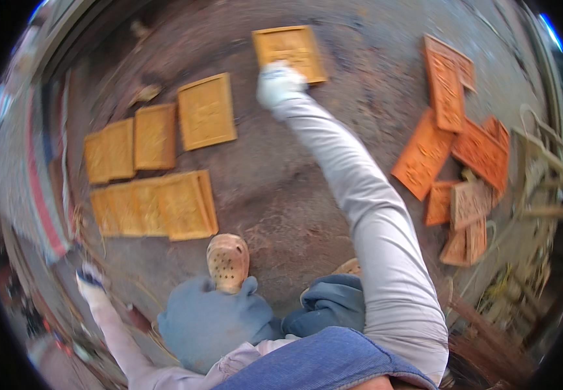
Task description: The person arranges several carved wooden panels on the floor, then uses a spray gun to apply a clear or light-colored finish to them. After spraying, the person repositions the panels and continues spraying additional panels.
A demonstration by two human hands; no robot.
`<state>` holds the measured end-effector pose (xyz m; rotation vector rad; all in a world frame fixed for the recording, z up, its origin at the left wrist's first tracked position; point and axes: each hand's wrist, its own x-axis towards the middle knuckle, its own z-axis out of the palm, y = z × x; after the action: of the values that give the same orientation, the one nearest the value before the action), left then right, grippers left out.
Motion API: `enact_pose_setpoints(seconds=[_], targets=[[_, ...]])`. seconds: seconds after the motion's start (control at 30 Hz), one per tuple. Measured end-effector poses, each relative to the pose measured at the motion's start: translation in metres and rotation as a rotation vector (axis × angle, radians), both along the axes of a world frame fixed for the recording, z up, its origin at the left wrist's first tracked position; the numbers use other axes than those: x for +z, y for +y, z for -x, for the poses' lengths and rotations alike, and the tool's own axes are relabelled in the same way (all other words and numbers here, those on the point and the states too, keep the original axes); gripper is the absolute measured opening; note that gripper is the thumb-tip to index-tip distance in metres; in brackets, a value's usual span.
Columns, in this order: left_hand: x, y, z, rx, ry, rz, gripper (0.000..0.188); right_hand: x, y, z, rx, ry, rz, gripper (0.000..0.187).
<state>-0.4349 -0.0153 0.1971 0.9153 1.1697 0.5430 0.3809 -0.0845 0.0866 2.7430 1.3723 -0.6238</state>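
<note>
My right hand (281,84), in a white glove, reaches far forward and is closed at the lower left edge of a yellow carved panel (294,47). Motion blur smears its fingers. Low on the left, my gloved left hand (91,283) hangs out to the side, closed around something small and dark blue that I cannot make out. Left of the reaching arm, another framed yellow panel (206,112) lies on the floor. Beside it are a yellow panel (155,138) and a row of overlapping yellow panels (151,207) nearer my feet.
Orange-red carved panels (424,156) lie in a loose pile at the right, with a paler one (471,204) on top. Beyond them stands a wooden frame (548,162). A striped woven sheet (28,169) borders the left. My perforated tan shoe (228,260) rests on the dark floor (262,175).
</note>
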Motion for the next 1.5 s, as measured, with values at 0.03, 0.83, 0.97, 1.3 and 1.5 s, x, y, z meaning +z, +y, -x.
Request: enact_pose_setpoints(seconds=[0.03,0.83,0.97,1.3,1.5], targets=[[-0.037,-0.024,-0.013,0.565,0.481,-0.316,0.028,0.013,0.003,0.016,-0.021,0.085,-0.042,0.032],[0.073,-0.274,-0.598,-1.472,0.434,-0.363,0.049,0.03,-0.275,-0.227,-0.775,0.008,-0.202,0.117],[0.099,-0.294,-0.638,-1.57,0.505,-0.442,0.056,0.049,-0.219,-0.158,-0.593,0.035,-0.328,0.11],[-0.048,-0.212,-0.722,-1.203,0.707,-0.976,0.095,0.008,-0.224,-0.301,-0.596,-0.344,-0.159,0.084],[-0.141,-0.049,-0.755,-0.618,1.188,-1.14,0.093,-0.046,-0.233,-0.379,-0.817,-0.337,-0.138,0.062]])
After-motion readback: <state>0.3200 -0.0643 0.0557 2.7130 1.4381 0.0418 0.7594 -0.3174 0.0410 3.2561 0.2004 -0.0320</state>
